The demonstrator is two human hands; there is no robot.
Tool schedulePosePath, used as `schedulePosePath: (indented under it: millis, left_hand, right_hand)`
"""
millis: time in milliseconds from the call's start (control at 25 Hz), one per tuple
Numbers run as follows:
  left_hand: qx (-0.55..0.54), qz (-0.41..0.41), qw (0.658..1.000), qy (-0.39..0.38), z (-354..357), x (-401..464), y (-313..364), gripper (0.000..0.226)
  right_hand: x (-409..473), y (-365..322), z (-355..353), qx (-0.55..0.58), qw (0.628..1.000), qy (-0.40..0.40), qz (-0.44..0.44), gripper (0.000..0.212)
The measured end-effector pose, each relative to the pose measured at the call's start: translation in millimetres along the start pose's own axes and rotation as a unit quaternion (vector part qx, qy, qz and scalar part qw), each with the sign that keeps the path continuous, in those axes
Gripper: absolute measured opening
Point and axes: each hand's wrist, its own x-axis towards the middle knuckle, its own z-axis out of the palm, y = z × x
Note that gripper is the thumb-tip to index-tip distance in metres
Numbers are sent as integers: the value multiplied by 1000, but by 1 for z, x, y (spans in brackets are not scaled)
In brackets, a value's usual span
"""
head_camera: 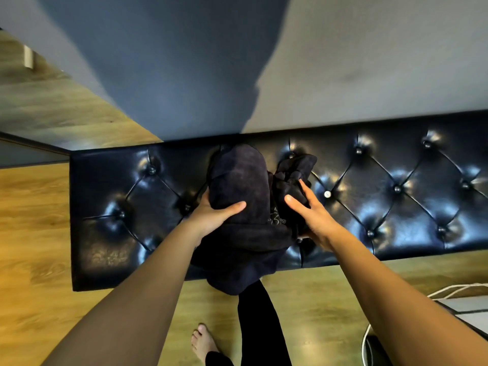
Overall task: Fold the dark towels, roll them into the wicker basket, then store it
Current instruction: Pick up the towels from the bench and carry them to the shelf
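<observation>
Dark towels (239, 186) bunched in a heap mid-bench, front edge draping over the side toward the floor. Left hand (211, 215) grips the heap's left side, thumb curled over the top. Right hand (310, 212) pressed against the right side, fingers straight and spread. Pale embroidery on the towel (277, 219), unreadable. Bench (396, 186): black tufted leather, buttoned, against a grey wall (369, 62). Wood-look floor (34, 220). White cable (454, 289) at lower right. A bare foot (203, 342) below.
</observation>
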Motion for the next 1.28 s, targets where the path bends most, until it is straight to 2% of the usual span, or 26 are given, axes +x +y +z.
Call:
schedulePosePath:
  millis: [120, 240, 400, 560, 760, 960, 1080, 1160, 1280]
  left_hand:
    - [-52, -62, 996, -48, 2, -9, -1, 109]
    - [-107, -52, 989, -87, 2, -14, -2, 102]
    - [-168, -63, 977, -117, 2, -17, -14, 95]
    - [-175, -64, 974, -125, 1, -19, -23, 88]
    - [-196, -59, 969, -139, -11, -35, -19, 52]
    - [-208, -18, 968, -137, -32, -69, -12, 65]
    - [-227, 5, 966, -121, -48, -104, -20, 61]
    - [-249, 14, 962, -109, -61, -131, -32, 64]
    - [-271, 33, 956, -104, -80, -172, -51, 48]
  right_hand:
    - [-4, 14, 6, 12, 1000, -19, 21, 107]
    - [0, 27, 13, 69, 997, -34, 17, 118]
    - [2, 30, 18, 104, 993, -48, 0, 109]
    - [-1, 32, 21, 82, 994, -71, -4, 105]
    - [-16, 24, 21, 60, 995, -72, -19, 107]
    - [-41, 1, 35, 40, 993, -96, -47, 117]
    - [-67, -16, 52, -3, 990, -124, -72, 109]
    - [-86, -24, 68, -40, 987, -129, -82, 117]
    - [-110, -27, 96, -91, 983, -133, -88, 122]
